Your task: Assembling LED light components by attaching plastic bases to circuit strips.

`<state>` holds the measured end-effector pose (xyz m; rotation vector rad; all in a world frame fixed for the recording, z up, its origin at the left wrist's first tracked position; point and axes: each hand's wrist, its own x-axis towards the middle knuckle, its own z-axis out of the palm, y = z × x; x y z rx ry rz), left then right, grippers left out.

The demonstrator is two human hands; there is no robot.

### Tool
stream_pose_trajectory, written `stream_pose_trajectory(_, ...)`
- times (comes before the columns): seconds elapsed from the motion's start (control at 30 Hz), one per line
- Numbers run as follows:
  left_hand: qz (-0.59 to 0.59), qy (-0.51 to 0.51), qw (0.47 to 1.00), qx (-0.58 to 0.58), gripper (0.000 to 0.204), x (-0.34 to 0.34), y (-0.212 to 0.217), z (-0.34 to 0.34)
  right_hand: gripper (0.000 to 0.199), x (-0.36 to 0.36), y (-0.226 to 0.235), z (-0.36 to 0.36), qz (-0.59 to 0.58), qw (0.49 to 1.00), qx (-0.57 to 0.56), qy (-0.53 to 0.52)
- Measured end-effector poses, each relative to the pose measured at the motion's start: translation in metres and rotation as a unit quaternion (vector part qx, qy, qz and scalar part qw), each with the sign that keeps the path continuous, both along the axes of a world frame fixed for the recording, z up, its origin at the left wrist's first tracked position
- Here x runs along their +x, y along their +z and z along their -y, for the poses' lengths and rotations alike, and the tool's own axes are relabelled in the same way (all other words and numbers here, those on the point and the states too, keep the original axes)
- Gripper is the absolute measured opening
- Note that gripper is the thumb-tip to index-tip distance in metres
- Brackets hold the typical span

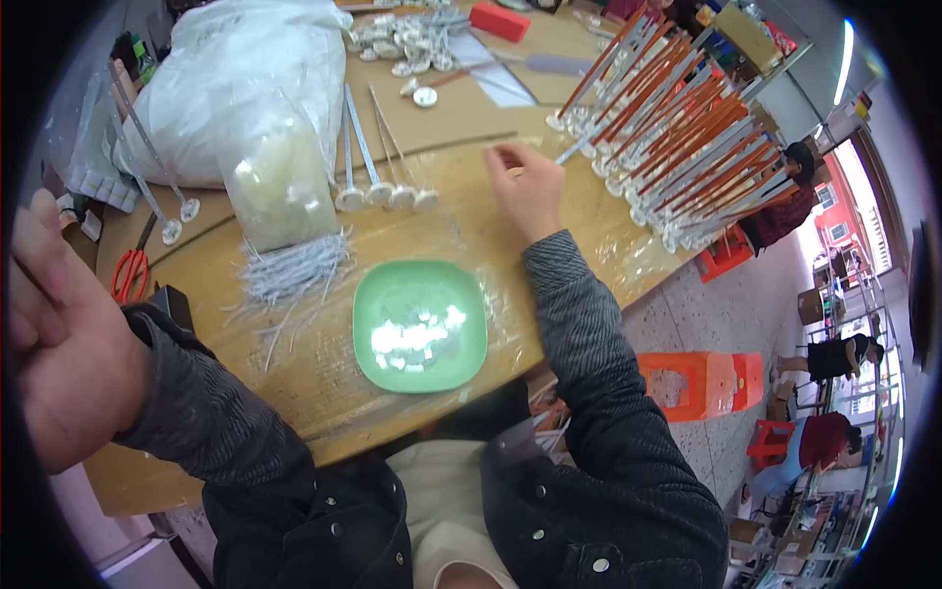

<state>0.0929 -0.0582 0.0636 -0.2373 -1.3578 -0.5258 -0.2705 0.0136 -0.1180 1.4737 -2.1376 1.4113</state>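
My right hand (527, 188) is above the table just left of a dense group of upright sticks (677, 128), brown and clear, standing on white round bases. Its fingers are curled into a pinch; whatever may be between them is hidden. A pale strip (569, 153) shows just beyond it. My left hand (74, 344) is raised at the far left, fingers loosely apart, partly cut by the picture's rim, with nothing visible in it. Between my arms sits a green square bowl (369, 339) with shiny clear contents or glare. Several clear sticks (358, 147) stand on white bases behind it.
Thin white strips (294, 270) lie in a pile beside a clear plastic bag (280, 187). A large white bag (245, 79) stands behind. Red-handled scissors (130, 275) lie left. White bases (397, 44) and a red box (500, 22) are farther back. Orange stools (687, 385) stand right; people work beyond.
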Motion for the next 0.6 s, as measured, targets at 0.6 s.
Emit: stream_pose_trajectory(0.6, 0.033, -0.129, 0.986, 0.098, 0.018, 0.016, -0.019, -0.004, 0.041, -0.201, 0.054, 0.081, 0.121, 0.948, -0.003, -0.295)
